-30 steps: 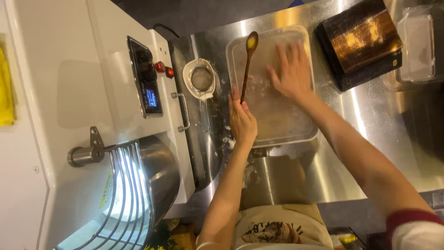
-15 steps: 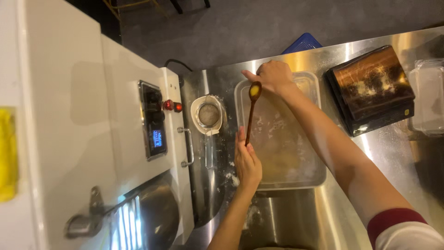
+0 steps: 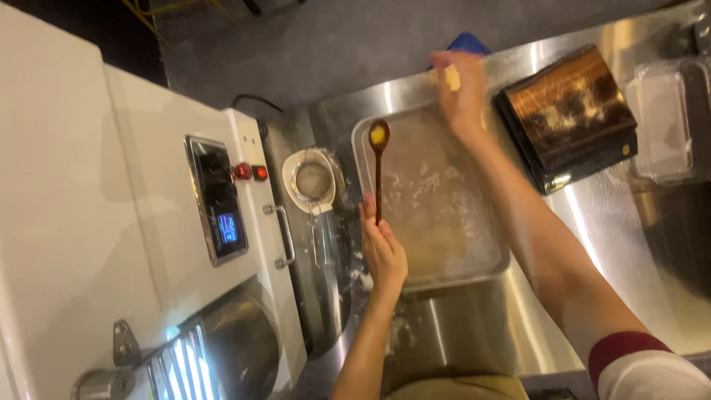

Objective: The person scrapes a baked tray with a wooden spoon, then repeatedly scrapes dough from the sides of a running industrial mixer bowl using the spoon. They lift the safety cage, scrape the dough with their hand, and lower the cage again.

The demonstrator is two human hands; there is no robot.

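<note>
My left hand [image 3: 383, 248] grips the handle of a long dark wooden spoon [image 3: 378, 159], whose bowl carries a yellow dab above the left side of a shallow floured metal tray [image 3: 437, 196]. My right hand [image 3: 461, 85] is stretched past the tray's far rim, blurred, with a pale lump of dough [image 3: 449, 76] pinched in its fingers. Thin dough smears cover the tray's bottom.
A big white dough mixer [image 3: 133, 237] with a control panel [image 3: 216, 196] and red buttons fills the left. A small sieve [image 3: 312, 181] lies between mixer and tray. A dark scale-like box [image 3: 566, 115] and a clear plastic container [image 3: 663, 118] sit at the right on the steel counter [image 3: 615, 215].
My right hand slid from the middle of the tray to beyond its far edge and now holds dough. My left hand kept the spoon, and the view moved closer.
</note>
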